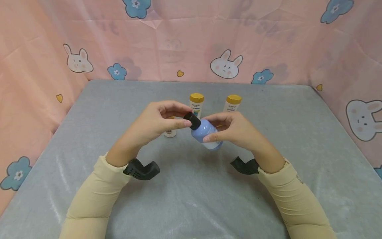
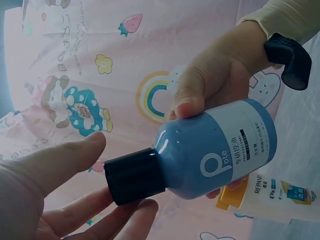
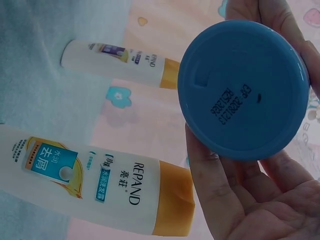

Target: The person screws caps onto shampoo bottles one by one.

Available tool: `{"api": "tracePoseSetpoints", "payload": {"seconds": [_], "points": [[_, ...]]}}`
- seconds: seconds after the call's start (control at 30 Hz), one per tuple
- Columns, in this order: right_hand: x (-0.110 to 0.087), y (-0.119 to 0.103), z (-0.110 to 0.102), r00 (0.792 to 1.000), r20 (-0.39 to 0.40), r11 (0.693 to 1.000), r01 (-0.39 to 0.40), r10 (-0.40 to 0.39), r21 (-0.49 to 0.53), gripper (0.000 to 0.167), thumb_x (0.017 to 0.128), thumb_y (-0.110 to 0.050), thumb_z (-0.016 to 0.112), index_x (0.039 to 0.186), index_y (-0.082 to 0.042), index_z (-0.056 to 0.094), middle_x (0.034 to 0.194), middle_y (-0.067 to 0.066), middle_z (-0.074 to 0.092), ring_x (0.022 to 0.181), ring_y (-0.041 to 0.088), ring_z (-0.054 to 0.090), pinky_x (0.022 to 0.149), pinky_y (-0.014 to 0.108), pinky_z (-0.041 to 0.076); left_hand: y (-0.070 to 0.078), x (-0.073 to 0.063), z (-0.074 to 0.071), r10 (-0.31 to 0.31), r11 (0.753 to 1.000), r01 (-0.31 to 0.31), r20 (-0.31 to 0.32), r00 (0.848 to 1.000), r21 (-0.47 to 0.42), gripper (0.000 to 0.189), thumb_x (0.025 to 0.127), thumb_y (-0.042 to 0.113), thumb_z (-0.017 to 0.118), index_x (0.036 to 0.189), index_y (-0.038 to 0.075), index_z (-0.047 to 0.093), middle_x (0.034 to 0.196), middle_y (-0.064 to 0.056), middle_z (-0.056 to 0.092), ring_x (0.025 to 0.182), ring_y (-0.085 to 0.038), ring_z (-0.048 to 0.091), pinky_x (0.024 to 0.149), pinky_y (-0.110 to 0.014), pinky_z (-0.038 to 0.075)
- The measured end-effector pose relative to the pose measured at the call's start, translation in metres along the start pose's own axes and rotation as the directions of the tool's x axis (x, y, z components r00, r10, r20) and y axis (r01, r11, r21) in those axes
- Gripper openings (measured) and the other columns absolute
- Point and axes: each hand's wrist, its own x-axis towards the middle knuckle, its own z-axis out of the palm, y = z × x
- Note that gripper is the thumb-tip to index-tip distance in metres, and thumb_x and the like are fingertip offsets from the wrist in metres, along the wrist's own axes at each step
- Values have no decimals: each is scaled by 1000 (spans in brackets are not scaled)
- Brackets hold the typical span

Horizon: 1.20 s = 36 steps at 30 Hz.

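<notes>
A blue bottle [image 1: 206, 132] with a black cap [image 1: 193, 120] is held tilted above the table, its cap end toward the left. My right hand [image 1: 235, 129] grips the bottle's body, thumb on the near side and fingers beyond it. Around the cap is my left hand [image 1: 158, 121]. In the left wrist view its thumb [image 2: 82, 155] stands a little apart from the cap [image 2: 135, 175], while the fingertips are at the cap's underside. The right wrist view looks at the bottle's round base [image 3: 245, 90], which bears printed characters; the cap is hidden there.
White bottles with yellow caps stand behind the hands: one in the middle [image 1: 196, 103], one to the right [image 1: 232, 103], and one mostly hidden behind the left hand [image 1: 170, 133]. A grey cloth covers the table [image 1: 191, 199]. A pink patterned curtain [image 1: 185, 39] surrounds it.
</notes>
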Motion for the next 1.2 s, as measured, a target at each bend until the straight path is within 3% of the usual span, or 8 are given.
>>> {"api": "tracePoseSetpoints", "payload": {"seconds": [0.17, 0.5, 0.7, 0.97, 1.2], "points": [[0, 0, 1, 1000, 12, 1000, 4, -4, 12, 51, 77, -20, 87, 124, -10, 69, 116, 12, 72, 97, 20, 72, 84, 33, 58, 0, 1, 3, -37, 999, 37, -14, 999, 23, 33, 86, 16, 78, 117, 10, 71, 108, -6, 74, 97, -16, 70, 82, -28, 52], [-1, 0, 1, 1000, 8, 1000, 2, -2, 8, 52, 77, -19, 87, 125, -10, 68, 116, 12, 72, 96, 19, 72, 82, 32, 58, -2, 0, 4, 33, 999, -33, 34, 999, 13, 32, 88, 13, 75, 120, 13, 71, 118, -3, 72, 109, -15, 68, 89, -28, 55], [-1, 0, 1, 1000, 10, 1000, -3, 3, 12, 53, 77, -19, 87, 125, -10, 68, 116, 12, 72, 96, 19, 72, 81, 32, 58, -1, -1, 4, 57, 998, -56, 70, 996, -23, 33, 90, 7, 70, 123, 7, 69, 122, -7, 71, 108, -18, 71, 88, -26, 57], [0, 0, 1, 1000, 6, 1000, -3, 3, 21, 52, 78, -19, 86, 125, -9, 68, 117, 13, 71, 96, 19, 72, 82, 32, 58, 1, -1, 3, -21, 1000, 21, -15, 1000, 20, 37, 85, 15, 78, 121, 11, 68, 118, -4, 70, 109, -17, 67, 88, -30, 54], [0, 0, 1, 1000, 15, 1000, 9, -9, 14, 51, 77, -19, 87, 124, -10, 69, 116, 12, 72, 96, 19, 72, 84, 32, 58, -2, 2, 5, -29, 999, 30, -31, 999, 41, 29, 85, 14, 79, 113, 9, 71, 106, -8, 72, 98, -17, 69, 81, -28, 53]]}}
